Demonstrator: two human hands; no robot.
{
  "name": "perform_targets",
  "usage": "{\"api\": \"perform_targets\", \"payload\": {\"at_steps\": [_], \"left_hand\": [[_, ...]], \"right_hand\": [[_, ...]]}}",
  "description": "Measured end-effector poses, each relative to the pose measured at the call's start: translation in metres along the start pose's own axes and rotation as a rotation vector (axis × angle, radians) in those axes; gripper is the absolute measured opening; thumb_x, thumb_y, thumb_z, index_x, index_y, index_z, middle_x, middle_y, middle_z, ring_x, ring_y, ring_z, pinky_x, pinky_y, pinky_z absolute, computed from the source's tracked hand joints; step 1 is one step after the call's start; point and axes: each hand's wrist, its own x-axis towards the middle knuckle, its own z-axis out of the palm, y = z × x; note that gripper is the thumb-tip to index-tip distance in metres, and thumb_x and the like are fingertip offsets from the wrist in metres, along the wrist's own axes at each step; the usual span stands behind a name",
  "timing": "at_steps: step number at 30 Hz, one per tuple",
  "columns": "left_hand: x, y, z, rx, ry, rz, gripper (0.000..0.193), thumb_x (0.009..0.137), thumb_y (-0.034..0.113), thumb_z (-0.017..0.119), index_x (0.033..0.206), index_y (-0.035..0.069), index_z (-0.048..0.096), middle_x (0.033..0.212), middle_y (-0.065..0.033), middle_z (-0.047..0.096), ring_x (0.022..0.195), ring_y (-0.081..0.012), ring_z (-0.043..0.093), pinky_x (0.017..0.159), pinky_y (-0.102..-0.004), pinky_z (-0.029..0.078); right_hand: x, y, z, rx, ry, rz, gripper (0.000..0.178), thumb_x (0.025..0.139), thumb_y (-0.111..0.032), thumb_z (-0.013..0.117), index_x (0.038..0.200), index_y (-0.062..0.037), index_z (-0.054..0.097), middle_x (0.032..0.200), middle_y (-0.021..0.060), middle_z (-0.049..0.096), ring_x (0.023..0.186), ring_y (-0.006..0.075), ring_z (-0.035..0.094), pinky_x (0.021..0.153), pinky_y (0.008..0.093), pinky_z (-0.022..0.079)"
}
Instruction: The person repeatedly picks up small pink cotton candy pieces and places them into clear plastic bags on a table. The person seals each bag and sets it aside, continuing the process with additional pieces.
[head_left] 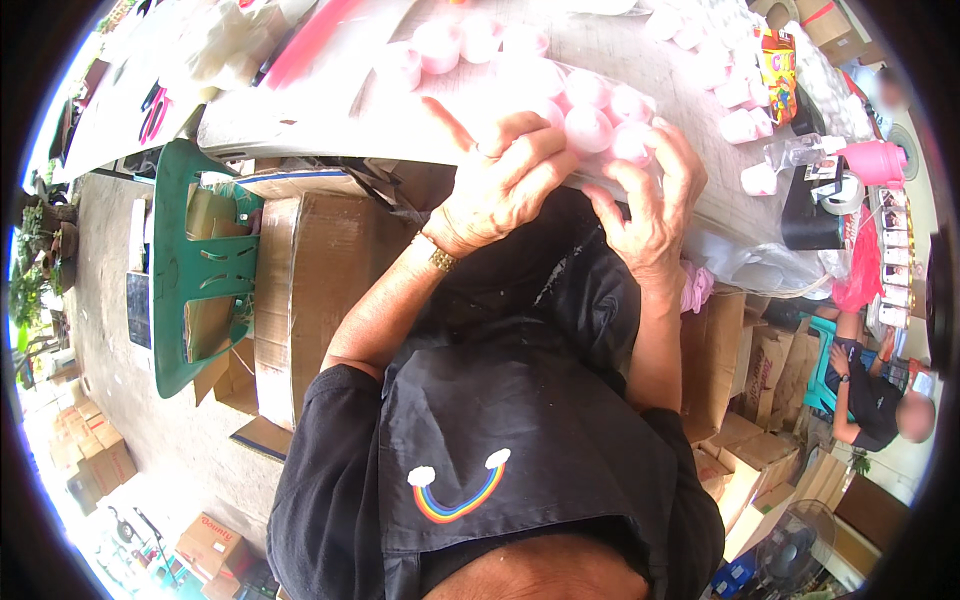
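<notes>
At the table's near edge, a clear plastic pack of small pink rounded cups (588, 128) sits between my two hands. My left hand (512, 172) is at the pack's left side, its index finger stretched out and the other fingers curled against the plastic. On the right side, my right hand (652, 200) grips the pack with thumb and bent fingers. Several more pink cups (438, 47) stand just beyond the pack on the white table (330, 110). Glare washes out part of the pack and the left fingertips.
More pale pink cups (738, 124) lie to the right, beside a yellow and red packet (777, 75), a pink bottle (872, 163) and a roll of tape (842, 195). A green plastic chair (183, 268) and cardboard box (310, 300) stand left. Another person (868, 390) sits far right.
</notes>
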Motion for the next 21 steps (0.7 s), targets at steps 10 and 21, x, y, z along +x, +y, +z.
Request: {"api": "perform_targets", "payload": {"at_steps": [10,21], "left_hand": [[-0.001,-0.002,0.002,0.071,0.056,0.028,0.029,0.069,0.014,0.082,0.093,0.024,0.070,0.104,0.0062,0.062,0.106,-0.0174,0.061,0.110,-0.0755,-0.014],[-0.002,-0.005,0.001,-0.014,-0.009,0.012,0.028,0.069,0.012,0.080,0.093,0.021,0.070,0.105,0.0058,0.061,0.104,-0.0175,0.060,0.113,-0.0756,-0.003]], "right_hand": [[0.001,0.005,0.008,0.123,0.060,-0.025,0.021,0.070,-0.001,0.079,0.083,-0.0059,0.063,0.118,0.0084,0.063,0.115,0.0293,0.059,0.094,0.0422,0.047],[0.017,-0.013,0.003,-0.135,-0.042,-0.075,0.010,0.086,-0.017,0.072,0.091,-0.0120,0.065,0.124,0.0012,0.062,0.120,0.0261,0.057,0.104,0.0562,0.033]]}}
